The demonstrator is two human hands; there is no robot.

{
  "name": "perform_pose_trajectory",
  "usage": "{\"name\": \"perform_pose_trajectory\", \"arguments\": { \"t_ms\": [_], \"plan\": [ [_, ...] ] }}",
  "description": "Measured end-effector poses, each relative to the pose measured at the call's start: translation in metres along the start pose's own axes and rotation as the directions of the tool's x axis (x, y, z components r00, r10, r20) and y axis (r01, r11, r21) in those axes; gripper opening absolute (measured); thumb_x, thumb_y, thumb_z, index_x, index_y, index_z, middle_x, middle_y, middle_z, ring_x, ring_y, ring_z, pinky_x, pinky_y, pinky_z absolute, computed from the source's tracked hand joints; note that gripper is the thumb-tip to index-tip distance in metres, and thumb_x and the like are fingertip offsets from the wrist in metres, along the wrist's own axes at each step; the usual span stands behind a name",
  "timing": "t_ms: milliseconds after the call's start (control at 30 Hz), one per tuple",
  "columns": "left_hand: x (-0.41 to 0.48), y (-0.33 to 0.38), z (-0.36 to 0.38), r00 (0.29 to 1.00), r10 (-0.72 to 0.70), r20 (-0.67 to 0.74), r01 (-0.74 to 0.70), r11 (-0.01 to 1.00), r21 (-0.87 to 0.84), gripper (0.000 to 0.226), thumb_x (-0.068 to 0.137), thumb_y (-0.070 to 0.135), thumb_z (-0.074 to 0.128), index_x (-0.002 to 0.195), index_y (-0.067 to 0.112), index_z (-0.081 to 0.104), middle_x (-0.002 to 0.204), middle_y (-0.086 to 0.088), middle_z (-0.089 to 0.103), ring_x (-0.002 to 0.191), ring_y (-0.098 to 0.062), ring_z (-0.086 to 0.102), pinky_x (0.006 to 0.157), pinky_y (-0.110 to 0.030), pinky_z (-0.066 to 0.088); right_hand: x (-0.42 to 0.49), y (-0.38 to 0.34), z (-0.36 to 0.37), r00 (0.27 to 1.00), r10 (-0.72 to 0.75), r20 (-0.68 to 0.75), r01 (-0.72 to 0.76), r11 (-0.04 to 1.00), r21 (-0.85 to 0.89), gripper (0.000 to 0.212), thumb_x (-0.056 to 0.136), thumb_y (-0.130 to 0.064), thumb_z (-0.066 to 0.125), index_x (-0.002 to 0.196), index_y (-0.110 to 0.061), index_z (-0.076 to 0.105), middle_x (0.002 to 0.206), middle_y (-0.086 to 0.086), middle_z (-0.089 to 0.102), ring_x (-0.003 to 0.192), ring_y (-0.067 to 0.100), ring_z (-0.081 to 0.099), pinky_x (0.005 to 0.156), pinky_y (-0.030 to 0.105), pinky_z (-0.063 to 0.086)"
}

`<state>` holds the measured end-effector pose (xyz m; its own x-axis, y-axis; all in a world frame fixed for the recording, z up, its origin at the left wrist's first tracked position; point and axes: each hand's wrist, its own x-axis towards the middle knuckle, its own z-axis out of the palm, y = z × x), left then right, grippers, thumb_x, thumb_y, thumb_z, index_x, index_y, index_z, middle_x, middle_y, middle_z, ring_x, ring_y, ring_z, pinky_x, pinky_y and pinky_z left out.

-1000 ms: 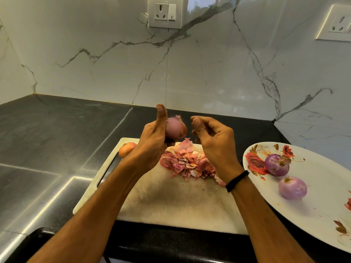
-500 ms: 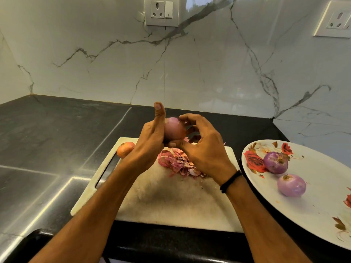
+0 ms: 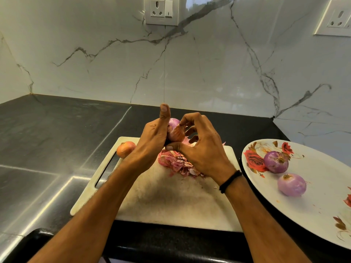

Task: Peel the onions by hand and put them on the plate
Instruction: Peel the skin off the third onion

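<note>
Papery brown skin [image 3: 178, 132] may tear short if you jerk: your left hand [image 3: 152, 143] grips the round purple onion [image 3: 173, 122], right hand [image 3: 202, 150] pinches that skin (flowered white plate [image 3: 322, 168], 3 o'clock).

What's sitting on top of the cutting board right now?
On the cutting board: an unpeeled onion at the far left corner and a pile of pink peels. The right hand covers part of the pile, hiding its far side.

A thin black band [image 3: 230, 181] is circling the wrist of the right hand [image 3: 201, 149]; left forearm [image 3: 98, 209] and right forearm [image 3: 262, 221] are showing bare.
</note>
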<state>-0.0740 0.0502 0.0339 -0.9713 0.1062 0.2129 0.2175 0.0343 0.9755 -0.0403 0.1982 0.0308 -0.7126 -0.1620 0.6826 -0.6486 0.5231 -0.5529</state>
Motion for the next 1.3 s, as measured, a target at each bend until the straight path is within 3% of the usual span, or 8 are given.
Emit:
{"name": "perform_pose_trajectory", "arguments": {
  "t_ms": [200, 367, 633, 800, 933, 1067, 1167, 1300],
  "plan": [
    [-0.0022, 0.0032, 0.0008, 0.999, -0.025, 0.046, 0.026, 0.999, -0.028, 0.101, 0.064, 0.084, 0.039, 0.092, -0.010, 0.060, 0.065, -0.006, 0.057, 0.067, -0.019, 0.059, 0.069, -0.032, 0.053, 0.0003, 0.0004, -0.0014, 1.000, 0.000, -0.004, 0.000, 1.000, 0.002, 0.056, 0.072, -0.045, 0.082, 0.113, -0.018, 0.055, 0.105, 0.001, 0.058, 0.088, 0.011, 0.061, 0.077, 0.009, 0.052],
    [-0.0026, 0.0032, 0.0009, 0.999, -0.029, 0.028, 0.030, 0.997, -0.065, 0.070, 0.070, 0.076, 0.042, 0.072, 0.008, 0.056, 0.056, 0.000, 0.051, 0.055, -0.010, 0.052, 0.060, -0.025, 0.048, -0.0005, 0.0015, 0.0015, 0.999, -0.005, -0.040, 0.004, 1.000, -0.016, 0.034, 0.074, -0.038, 0.083, 0.084, -0.020, 0.056, 0.095, -0.002, 0.055, 0.080, 0.011, 0.057, 0.074, 0.015, 0.055],
    [-0.0006, 0.0032, 0.0016, 1.000, -0.012, 0.022, 0.013, 0.997, -0.071, 0.076, 0.070, 0.075, 0.041, 0.087, 0.005, 0.066, 0.065, -0.001, 0.062, 0.071, -0.017, 0.064, 0.068, -0.027, 0.056, -0.0001, 0.0002, 0.0007, 1.000, 0.025, -0.011, -0.025, 0.999, 0.036, 0.055, 0.075, -0.038, 0.083, 0.115, -0.015, 0.054, 0.107, 0.005, 0.060, 0.087, 0.013, 0.062, 0.079, 0.007, 0.051],
    [-0.0017, 0.0022, 0.0018, 0.999, -0.005, 0.034, 0.008, 0.998, -0.065, 0.067, 0.072, 0.075, 0.042, 0.073, 0.010, 0.062, 0.060, 0.002, 0.060, 0.065, -0.013, 0.061, 0.075, -0.034, 0.054, 0.0006, 0.0012, -0.0014, 0.999, 0.013, -0.037, -0.013, 1.000, 0.010, 0.048, 0.074, -0.039, 0.084, 0.108, -0.018, 0.058, 0.102, 0.002, 0.061, 0.085, 0.013, 0.062, 0.079, 0.012, 0.053],
    [0.0046, -0.0044, -0.0031, 1.000, -0.011, 0.016, 0.012, 0.994, -0.109, 0.110, 0.051, 0.097, 0.053, 0.090, -0.006, 0.060, 0.076, -0.014, 0.059, 0.076, -0.025, 0.061, 0.082, -0.040, 0.056, -0.0010, 0.0007, 0.0025, 0.998, -0.012, -0.064, 0.010, 1.000, -0.020, 0.032, 0.076, -0.037, 0.081, 0.086, -0.016, 0.059, 0.096, -0.001, 0.056, 0.083, 0.015, 0.058, 0.075, 0.016, 0.055],
    [0.0036, -0.0024, -0.0030, 0.999, 0.031, 0.007, -0.030, 0.993, -0.115, 0.113, 0.052, 0.097, 0.051, 0.093, -0.007, 0.062, 0.074, -0.012, 0.060, 0.073, -0.022, 0.063, 0.078, -0.036, 0.058, -0.0006, -0.0033, 0.0018, 0.998, 0.029, -0.057, -0.027, 0.999, 0.036, 0.042, 0.075, -0.035, 0.083, 0.097, -0.021, 0.051, 0.097, 0.001, 0.058, 0.084, 0.013, 0.059, 0.076, 0.007, 0.049],
    [0.0020, -0.0006, -0.0031, 0.998, 0.057, 0.001, -0.057, 0.995, -0.083, 0.089, 0.059, 0.093, 0.045, 0.071, 0.005, 0.057, 0.058, -0.002, 0.053, 0.058, -0.014, 0.054, 0.069, -0.033, 0.051, 0.0007, -0.0066, -0.0006, 0.996, 0.056, -0.063, -0.049, 0.994, 0.096, 0.040, 0.081, -0.034, 0.078, 0.108, -0.019, 0.054, 0.104, 0.003, 0.061, 0.090, 0.009, 0.061, 0.078, 0.005, 0.047],
    [0.0024, -0.0012, -0.0032, 0.998, 0.069, 0.005, -0.069, 0.996, -0.049, 0.097, 0.050, 0.101, 0.045, 0.080, 0.011, 0.065, 0.061, 0.000, 0.059, 0.056, -0.011, 0.056, 0.060, -0.027, 0.049, 0.0024, -0.0006, -0.0021, 0.991, 0.050, -0.127, -0.035, 0.992, 0.120, 0.031, 0.092, -0.022, 0.069, 0.121, -0.016, 0.062, 0.113, 0.005, 0.062, 0.101, 0.011, 0.061, 0.087, 0.010, 0.049]
  ]
}}
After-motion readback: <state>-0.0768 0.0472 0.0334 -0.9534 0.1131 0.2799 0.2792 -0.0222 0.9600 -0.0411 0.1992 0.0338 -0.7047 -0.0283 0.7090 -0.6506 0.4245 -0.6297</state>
